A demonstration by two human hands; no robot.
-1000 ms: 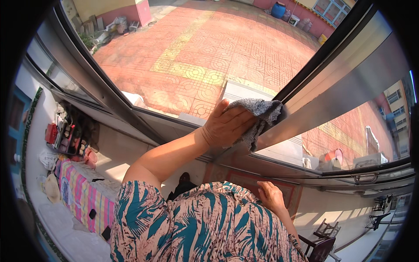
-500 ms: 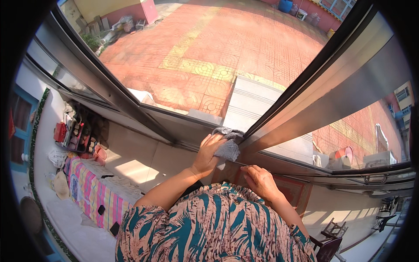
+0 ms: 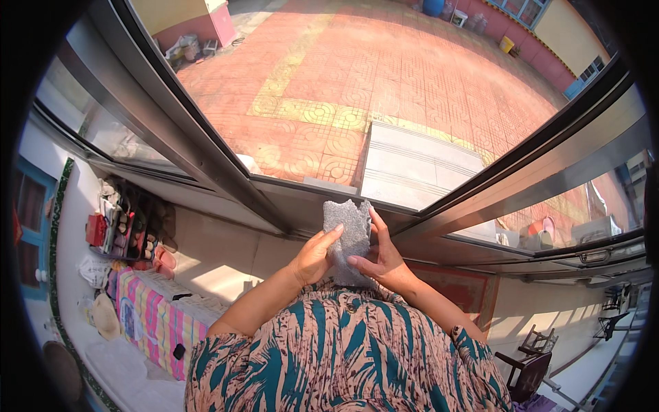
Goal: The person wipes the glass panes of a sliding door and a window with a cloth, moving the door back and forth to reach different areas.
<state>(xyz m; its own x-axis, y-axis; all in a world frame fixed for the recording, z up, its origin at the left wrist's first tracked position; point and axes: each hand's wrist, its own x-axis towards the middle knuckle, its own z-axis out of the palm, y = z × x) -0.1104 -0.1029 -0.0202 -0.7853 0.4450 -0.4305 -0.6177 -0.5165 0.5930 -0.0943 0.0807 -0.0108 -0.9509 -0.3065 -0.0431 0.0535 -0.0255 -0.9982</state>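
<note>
A grey cloth, folded into a rough rectangle with a ragged upper edge, is held up between both hands in front of my body. My left hand grips its left side, the thumb lying across the front. On the right side, my right hand pinches it, thumb on the near face and fingers along the edge. The fingers behind the cloth are hidden. Just beyond the hands runs the metal door frame, with the cloth apart from its glass panels.
A grey step lies outside on the red tiled yard. To the left stand a shoe rack and a bed-like surface with a striped cloth. At the right are a dark chair and a small wooden stool.
The cloth has come away from the door frame's edge toward me and is now flattened and folded. My right hand, empty before, has joined the left on it. The view has shifted slightly.
</note>
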